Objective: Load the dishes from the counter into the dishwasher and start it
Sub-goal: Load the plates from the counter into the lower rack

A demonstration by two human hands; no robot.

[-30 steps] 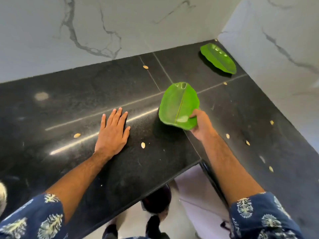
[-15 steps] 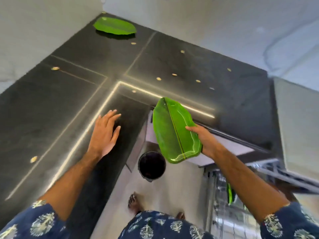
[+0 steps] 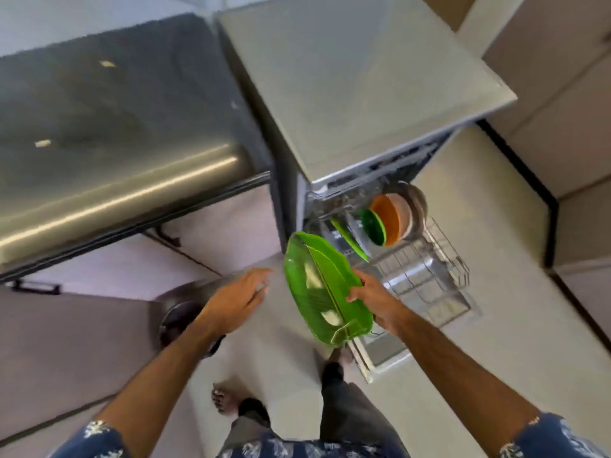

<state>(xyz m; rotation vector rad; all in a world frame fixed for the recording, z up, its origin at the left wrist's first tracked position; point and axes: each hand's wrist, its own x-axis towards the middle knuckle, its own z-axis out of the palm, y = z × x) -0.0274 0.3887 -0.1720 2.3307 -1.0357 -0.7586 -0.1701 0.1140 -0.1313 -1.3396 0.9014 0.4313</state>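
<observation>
My right hand [image 3: 373, 297] grips the right edge of a green leaf-shaped plate [image 3: 322, 285] and holds it tilted in the air, just left of the open dishwasher [image 3: 347, 94]. The dishwasher's pulled-out wire rack [image 3: 429, 276] holds an orange bowl [image 3: 391, 219], a small green dish [image 3: 373, 226] and another green leaf plate [image 3: 350, 241] standing on edge. My left hand [image 3: 236, 299] hangs in the air left of the plate, fingers relaxed, holding nothing.
The dark counter [image 3: 115, 127] runs along the upper left, with pale cabinet fronts [image 3: 66, 325] below it. A round dark bin [image 3: 180, 317] stands on the floor under my left forearm. My feet are on the pale floor [image 3: 463, 375] by the lowered dishwasher door.
I have turned from the counter to the dishwasher, carrying the leaf plate away from the counter to beside the rack. My left hand has lifted off the counter.
</observation>
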